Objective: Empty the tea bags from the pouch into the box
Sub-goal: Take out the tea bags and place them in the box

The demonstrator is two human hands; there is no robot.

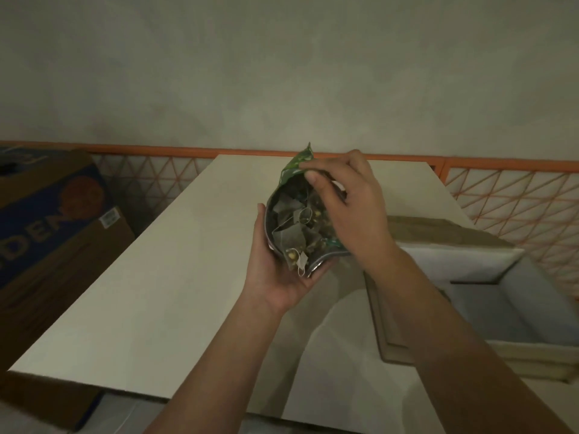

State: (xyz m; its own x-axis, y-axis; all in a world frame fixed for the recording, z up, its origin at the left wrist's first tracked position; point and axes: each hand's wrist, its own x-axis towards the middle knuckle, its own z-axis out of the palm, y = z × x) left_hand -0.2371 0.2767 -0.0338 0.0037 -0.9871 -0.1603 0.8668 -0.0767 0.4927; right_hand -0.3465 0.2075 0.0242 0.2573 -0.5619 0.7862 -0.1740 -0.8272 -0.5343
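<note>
A green foil pouch (297, 164) is held above the middle of the white table (150, 277), its mouth open toward me. Several grey pyramid tea bags (291, 236) with strings and small tags fill it. My left hand (275, 277) cups the pouch from below and the left, fingers curled round its lower edge. My right hand (347, 198) comes over the top, its fingers pinching the pouch's upper rim. The open box (507, 296), white inside with brown flaps, stands on the table at the right, below my right forearm.
A large brown and blue cardboard carton (53, 214) stands on the floor left of the table. An orange lattice railing (513, 202) runs along the wall behind. The table's near edge (125, 393) is close to me.
</note>
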